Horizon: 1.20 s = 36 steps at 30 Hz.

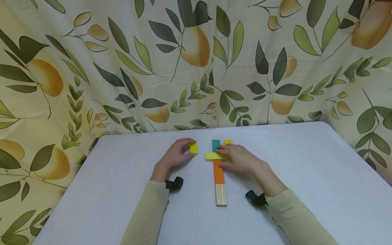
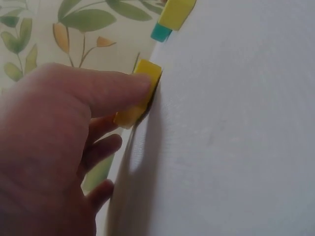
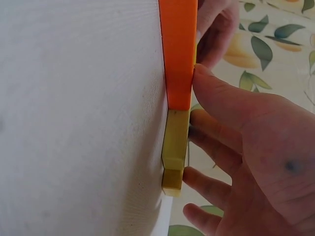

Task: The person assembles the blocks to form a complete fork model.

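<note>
My left hand [image 1: 175, 154] pinches a small yellow block [image 1: 194, 148] between thumb and fingers, left of a row of blocks. In the left wrist view the thumb lies over this yellow block [image 2: 151, 77]. My right hand [image 1: 240, 158] reaches over the right end of a yellow-green block [image 1: 211, 156] laid crosswise. Its thumb tip is at the edge of the orange block [image 1: 218, 173], its other fingers relaxed and spread. A teal block [image 1: 215, 145] extends behind the crosswise block. Another yellow block [image 1: 228, 141] shows partly behind the right hand.
A plain wooden block [image 1: 221, 195] continues the row toward me from the orange one. All lie on a white-covered table [image 1: 107, 190]. A fruit-and-leaf patterned curtain [image 1: 190, 98] hangs along the table's far edge.
</note>
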Tool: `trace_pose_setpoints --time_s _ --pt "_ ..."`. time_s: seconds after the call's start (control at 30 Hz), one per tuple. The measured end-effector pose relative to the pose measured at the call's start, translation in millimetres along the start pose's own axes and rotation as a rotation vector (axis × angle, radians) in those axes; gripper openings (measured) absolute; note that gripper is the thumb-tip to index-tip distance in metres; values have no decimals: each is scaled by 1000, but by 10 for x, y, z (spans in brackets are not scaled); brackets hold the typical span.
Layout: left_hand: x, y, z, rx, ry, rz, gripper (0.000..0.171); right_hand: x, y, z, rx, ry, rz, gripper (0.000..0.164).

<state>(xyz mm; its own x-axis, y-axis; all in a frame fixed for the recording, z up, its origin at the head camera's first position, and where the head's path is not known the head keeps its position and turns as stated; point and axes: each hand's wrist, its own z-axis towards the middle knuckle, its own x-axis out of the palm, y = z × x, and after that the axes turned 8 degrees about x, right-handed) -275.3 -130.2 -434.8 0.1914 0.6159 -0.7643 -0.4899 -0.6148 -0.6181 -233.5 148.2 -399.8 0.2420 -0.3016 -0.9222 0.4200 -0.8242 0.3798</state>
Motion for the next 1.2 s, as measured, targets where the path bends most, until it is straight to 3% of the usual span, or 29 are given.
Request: trace_pose_setpoints --time_s 0.7,1.2 --pt "85 -38 63 19 2 -44 48 13 13 -16 20 9 -8 54" --pt "116 -28 123 37 7 4 48 -5 31 0 26 13 -24 54"
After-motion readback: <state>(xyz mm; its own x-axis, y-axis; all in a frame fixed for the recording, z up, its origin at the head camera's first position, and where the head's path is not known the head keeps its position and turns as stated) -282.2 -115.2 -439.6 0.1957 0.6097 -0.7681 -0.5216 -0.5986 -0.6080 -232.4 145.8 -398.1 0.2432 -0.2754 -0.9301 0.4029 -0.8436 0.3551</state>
